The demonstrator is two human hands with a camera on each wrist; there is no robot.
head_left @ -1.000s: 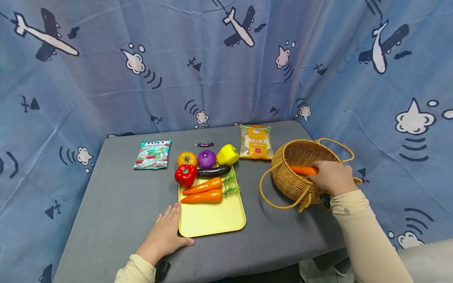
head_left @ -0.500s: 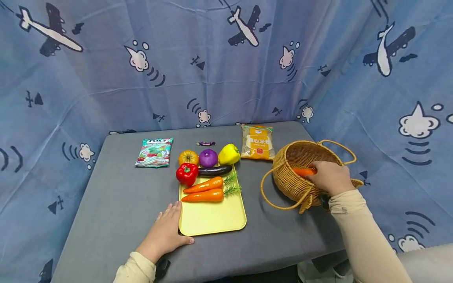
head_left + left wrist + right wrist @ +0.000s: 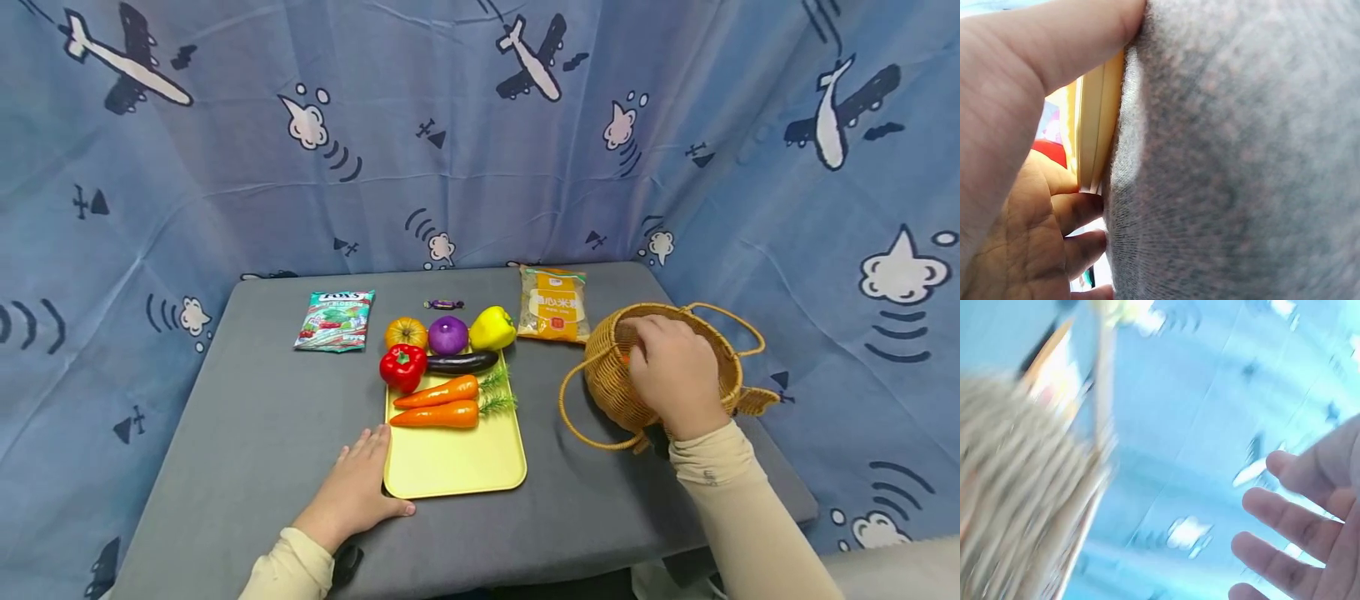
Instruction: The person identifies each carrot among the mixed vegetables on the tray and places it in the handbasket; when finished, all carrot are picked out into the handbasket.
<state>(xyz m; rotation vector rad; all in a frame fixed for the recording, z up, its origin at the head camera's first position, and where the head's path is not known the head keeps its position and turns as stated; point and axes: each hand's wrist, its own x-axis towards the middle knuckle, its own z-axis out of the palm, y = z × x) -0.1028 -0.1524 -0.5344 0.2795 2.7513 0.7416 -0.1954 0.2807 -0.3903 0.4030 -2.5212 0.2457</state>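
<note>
My left hand (image 3: pixel 356 487) lies on the grey table with straight fingers against the near-left corner of a yellow tray (image 3: pixel 453 462); the left wrist view shows thumb and fingers at its rim. Two carrots (image 3: pixel 435 415) rest on the tray, with an eggplant (image 3: pixel 461 362) and a red bell pepper (image 3: pixel 402 367) at its far end. My right hand (image 3: pixel 675 375) is over the mouth of a wicker basket (image 3: pixel 615 392). In the right wrist view its fingers (image 3: pixel 1279 512) are spread and hold nothing. A sliver of orange shows inside the basket, mostly hidden.
Behind the tray are a small pumpkin (image 3: pixel 407 333), a purple onion (image 3: pixel 447 335) and a yellow bell pepper (image 3: pixel 492 327). A candy bag (image 3: pixel 335 321), a wrapped candy (image 3: pixel 444 305) and a yellow grain bag (image 3: pixel 553 304) lie farther back. A rope handle (image 3: pixel 573 421) loops left of the basket.
My right hand has let go of a carrot inside the basket and risen over its mouth, shifting slightly left. My left hand stays at the tray.
</note>
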